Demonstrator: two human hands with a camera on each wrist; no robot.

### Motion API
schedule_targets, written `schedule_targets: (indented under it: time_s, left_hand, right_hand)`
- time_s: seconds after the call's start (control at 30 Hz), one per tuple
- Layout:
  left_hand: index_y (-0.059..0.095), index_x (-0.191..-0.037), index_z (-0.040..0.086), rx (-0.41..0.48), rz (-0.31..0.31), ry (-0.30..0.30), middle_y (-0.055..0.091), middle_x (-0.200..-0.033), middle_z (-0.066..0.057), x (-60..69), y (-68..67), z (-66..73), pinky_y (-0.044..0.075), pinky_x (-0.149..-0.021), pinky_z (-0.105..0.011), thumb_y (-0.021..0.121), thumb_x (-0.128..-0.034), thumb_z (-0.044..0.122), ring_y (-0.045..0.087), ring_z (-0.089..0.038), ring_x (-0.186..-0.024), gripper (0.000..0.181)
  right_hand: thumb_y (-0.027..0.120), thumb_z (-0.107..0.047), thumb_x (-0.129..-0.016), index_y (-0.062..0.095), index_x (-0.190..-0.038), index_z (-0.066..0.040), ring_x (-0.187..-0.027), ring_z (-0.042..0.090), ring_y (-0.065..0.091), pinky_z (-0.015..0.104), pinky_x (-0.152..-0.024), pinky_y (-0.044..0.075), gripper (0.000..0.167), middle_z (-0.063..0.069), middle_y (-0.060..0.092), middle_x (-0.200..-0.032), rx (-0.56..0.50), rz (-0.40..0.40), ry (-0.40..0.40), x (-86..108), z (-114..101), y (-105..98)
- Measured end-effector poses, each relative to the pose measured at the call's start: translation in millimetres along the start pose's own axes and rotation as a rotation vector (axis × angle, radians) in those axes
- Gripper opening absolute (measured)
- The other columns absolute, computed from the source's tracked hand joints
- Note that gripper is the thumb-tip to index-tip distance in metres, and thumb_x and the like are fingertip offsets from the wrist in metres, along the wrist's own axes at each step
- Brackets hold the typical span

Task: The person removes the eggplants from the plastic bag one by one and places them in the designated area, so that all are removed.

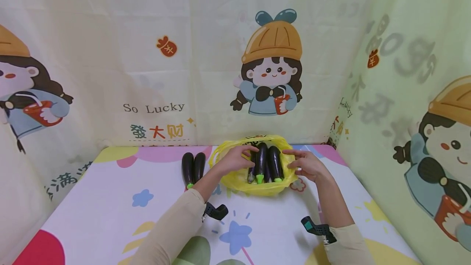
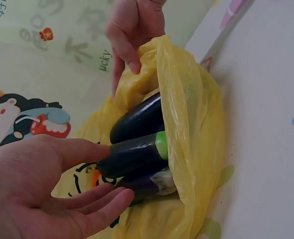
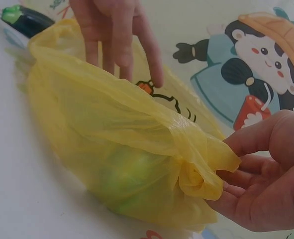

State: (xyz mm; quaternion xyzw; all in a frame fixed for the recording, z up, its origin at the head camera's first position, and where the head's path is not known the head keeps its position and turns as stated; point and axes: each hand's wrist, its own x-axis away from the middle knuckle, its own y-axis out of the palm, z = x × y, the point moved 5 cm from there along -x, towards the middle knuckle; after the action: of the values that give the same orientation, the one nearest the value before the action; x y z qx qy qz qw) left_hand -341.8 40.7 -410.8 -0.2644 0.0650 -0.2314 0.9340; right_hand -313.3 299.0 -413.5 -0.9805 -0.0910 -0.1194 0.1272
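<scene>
A yellow plastic bag [image 1: 268, 190] lies on the table with its mouth spread, and several dark purple eggplants [image 1: 275, 162] lie inside it. My left hand [image 1: 235, 159] reaches over the bag's left side, its fingers loosely extended beside the eggplants. In the left wrist view, its fingertips come close to an eggplant [image 2: 137, 155] with a green cap; whether they touch it I cannot tell. At the bag's right side, my right hand [image 1: 310, 165] pinches the bunched rim between thumb and fingers, as the right wrist view shows.
Left of the bag, two more eggplants [image 1: 188, 169] lie side by side on the printed tablecloth [image 1: 110, 199]. A cartoon-printed curtain [image 1: 213, 52] rises behind the table's far edge and along both sides. Each wrist carries a small black camera [image 1: 217, 212].
</scene>
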Motion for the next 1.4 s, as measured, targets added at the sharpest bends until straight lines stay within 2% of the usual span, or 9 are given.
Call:
schedule_targets:
  time_s: [0.2,0.43,0.67,1.0,1.17,1.4]
  left_hand:
    - [0.064,-0.141,0.024,-0.048,-0.005,-0.034,0.062,-0.135,-0.018,-8.2,4.4,5.3,0.059,-0.089,-0.04,0.078,-0.0916,0.015,0.064,-0.028,-0.11,0.052]
    - [0.065,-0.141,0.018,-0.081,-0.024,-0.01,0.064,-0.129,-0.017,-14.4,11.4,13.0,0.057,-0.088,-0.042,0.08,-0.0899,0.012,0.059,-0.029,-0.113,0.053]
    - [0.067,-0.139,0.023,-0.139,-0.02,-0.016,0.064,-0.125,-0.013,-19.1,17.9,13.2,0.055,-0.087,-0.037,0.081,-0.0897,0.015,0.058,-0.025,-0.108,0.052]
    - [0.069,-0.136,0.024,-0.166,0.001,-0.017,0.067,-0.12,-0.009,-23.7,24.2,16.3,0.056,-0.082,-0.034,0.083,-0.0872,0.016,0.059,-0.023,-0.102,0.052]
    - [0.07,-0.133,0.023,-0.152,0.044,-0.02,0.066,-0.127,-0.009,-24.1,28.0,18.9,0.057,-0.086,-0.037,0.086,-0.0842,0.014,0.059,-0.024,-0.103,0.052]
    - [0.069,-0.129,0.023,-0.174,0.099,-0.036,0.059,-0.147,-0.011,-21.8,34.4,22.5,0.055,-0.101,-0.044,0.088,-0.0817,0.011,0.058,-0.028,-0.118,0.053]
  right_hand:
    - [0.065,0.0,-0.096,0.052,-0.152,-0.006,-0.13,0.032,0.051,0.04,-0.097,0.06,0.058,0.019,0.037,-0.157,-0.001,0.006,0.006,-0.2,0.2,-1.3]
    - [0.064,0.0,-0.095,0.053,-0.152,-0.007,-0.129,0.032,0.051,0.037,-0.095,0.06,0.058,0.02,0.036,-0.159,0.002,0.003,0.007,-1.2,0.7,-2.1]
    - [0.064,0.0,-0.096,0.053,-0.152,-0.006,-0.129,0.032,0.051,0.039,-0.096,0.06,0.057,0.02,0.035,-0.16,0.003,0.006,0.008,-0.7,-0.4,-0.3]
    - [0.063,0.001,-0.095,0.053,-0.152,-0.007,-0.133,0.035,0.049,0.041,-0.099,0.059,0.058,0.019,0.035,-0.16,0.003,0.015,0.007,-1.9,0.8,-1.7]
    - [0.064,0.002,-0.094,0.054,-0.151,-0.008,-0.134,0.036,0.048,0.041,-0.099,0.059,0.058,0.019,0.035,-0.162,0.001,0.018,0.016,-2.3,1.5,-2.6]
    - [0.064,0.001,-0.094,0.055,-0.15,-0.009,-0.132,0.035,0.048,0.04,-0.098,0.059,0.058,0.018,0.037,-0.159,-0.001,0.03,0.028,-2.7,1.7,-3.2]
